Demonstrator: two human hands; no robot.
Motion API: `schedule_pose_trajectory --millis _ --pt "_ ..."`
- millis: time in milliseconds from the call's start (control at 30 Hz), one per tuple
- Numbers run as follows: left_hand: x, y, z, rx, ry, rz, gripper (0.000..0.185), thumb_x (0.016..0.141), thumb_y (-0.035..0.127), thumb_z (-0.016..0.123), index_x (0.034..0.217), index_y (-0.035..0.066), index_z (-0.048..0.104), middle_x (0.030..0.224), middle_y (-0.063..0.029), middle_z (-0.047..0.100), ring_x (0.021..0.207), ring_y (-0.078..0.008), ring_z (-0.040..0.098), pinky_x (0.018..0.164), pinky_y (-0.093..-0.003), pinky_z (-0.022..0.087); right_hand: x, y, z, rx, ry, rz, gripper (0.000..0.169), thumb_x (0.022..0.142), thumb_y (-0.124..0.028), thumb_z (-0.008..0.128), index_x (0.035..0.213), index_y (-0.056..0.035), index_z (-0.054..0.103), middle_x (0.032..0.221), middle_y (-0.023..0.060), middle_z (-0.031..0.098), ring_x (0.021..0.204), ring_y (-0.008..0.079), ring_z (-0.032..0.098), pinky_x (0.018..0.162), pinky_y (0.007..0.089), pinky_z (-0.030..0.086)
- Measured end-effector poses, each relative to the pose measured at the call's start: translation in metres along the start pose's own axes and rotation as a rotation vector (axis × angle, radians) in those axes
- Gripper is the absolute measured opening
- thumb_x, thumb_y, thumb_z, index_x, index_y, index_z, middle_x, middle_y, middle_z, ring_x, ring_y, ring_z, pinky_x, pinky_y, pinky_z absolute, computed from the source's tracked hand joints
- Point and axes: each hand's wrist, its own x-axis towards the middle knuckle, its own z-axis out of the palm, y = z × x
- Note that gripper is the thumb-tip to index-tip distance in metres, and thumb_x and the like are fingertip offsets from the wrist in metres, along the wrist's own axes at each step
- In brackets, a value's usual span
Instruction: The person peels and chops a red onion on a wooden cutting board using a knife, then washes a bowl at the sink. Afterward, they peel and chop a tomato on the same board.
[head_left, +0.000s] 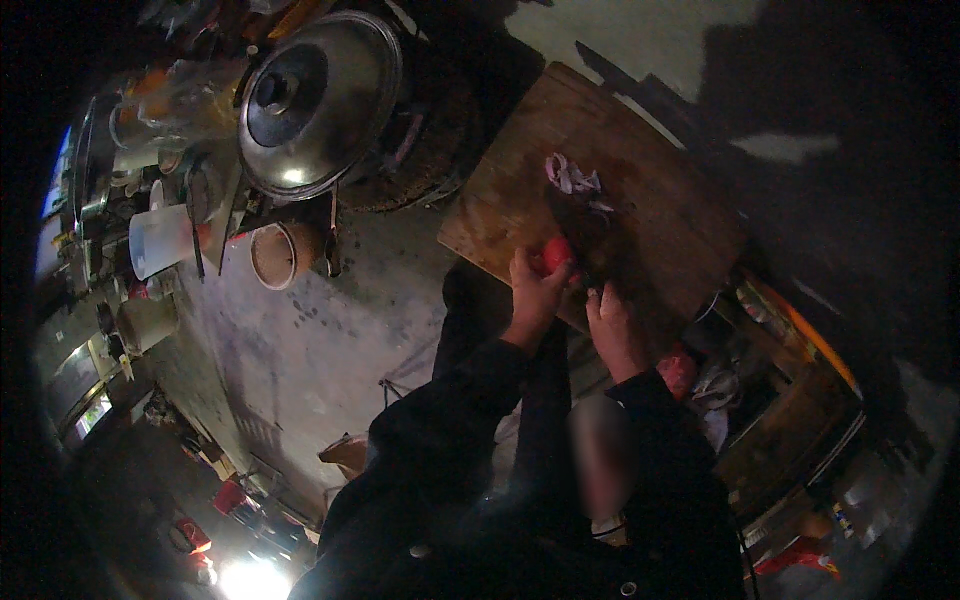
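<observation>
A wooden board (637, 172) lies before me. At its near edge my left hand (538, 289) is closed on a round red thing (557, 255), perhaps a tomato, with more red beside it. Close by on the right, my right hand (613, 322) has its fingers curled near a dark shape that may be a knife handle; the shadow hides what it grips. Beyond the hands, several pale, purplish sliced pieces (574, 178) lie in a loose heap on the board.
Left of the board stands a large pan with a domed metal lid (322, 112). Farther left are a round basket-like container (274, 256) and a translucent plastic container (161, 241). A red bag-like thing (677, 373) lies by my right forearm.
</observation>
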Motion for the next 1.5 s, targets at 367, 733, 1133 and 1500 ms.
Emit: schedule_pose_trajectory --millis 367,733,1133,1500 --pt "0.001 -0.011 -0.004 -0.021 -0.018 0.018 0.043 0.077 0.013 0.07 0.111 -0.001 0.047 0.101 -0.0137 0.058 0.091 -0.0228 0.06 0.079 -0.0326 0.05 -0.025 -0.014 -0.01 0.114 0.046 0.073 0.042 0.094 -0.03 0.048 0.119 0.0034 0.053 0.106 0.0292 0.059 0.098 0.0437 0.057 0.082 0.0466 0.047" --pt "-0.001 -0.002 -0.005 0.148 0.034 0.121 0.038 0.08 0.013 0.069 0.11 0.001 0.05 0.096 -0.0116 0.059 0.083 -0.019 0.06 0.072 -0.0308 0.05 -0.07 -0.025 -0.033 -0.063 -0.095 0.194 0.035 0.094 -0.027 0.048 0.115 0.0 0.056 0.09 0.0278 0.063 0.08 0.0453 0.061 0.071 0.0501 0.051" --pt "0.001 0.001 -0.005 -0.017 -0.033 0.008 0.051 0.07 0.019 0.074 0.111 0.002 0.05 0.097 -0.0145 0.052 0.085 -0.028 0.056 0.075 -0.0361 0.049 0.01 -0.034 0.001 0.119 -0.028 0.025 0.035 0.092 -0.022 0.051 0.119 0.0001 0.05 0.103 0.0277 0.06 0.092 0.0431 0.059 0.08 0.0489 0.048" --pt "0.004 -0.006 -0.006 0.01 -0.054 0.051 0.048 0.067 0.017 0.076 0.105 0.003 0.049 0.092 -0.0144 0.052 0.083 -0.029 0.054 0.073 -0.0378 0.047 -0.004 -0.004 0.026 0.06 0.109 -0.074 0.041 0.091 -0.024 0.051 0.125 -0.0005 0.049 0.108 0.0284 0.059 0.094 0.0439 0.059 0.082 0.048 0.048"
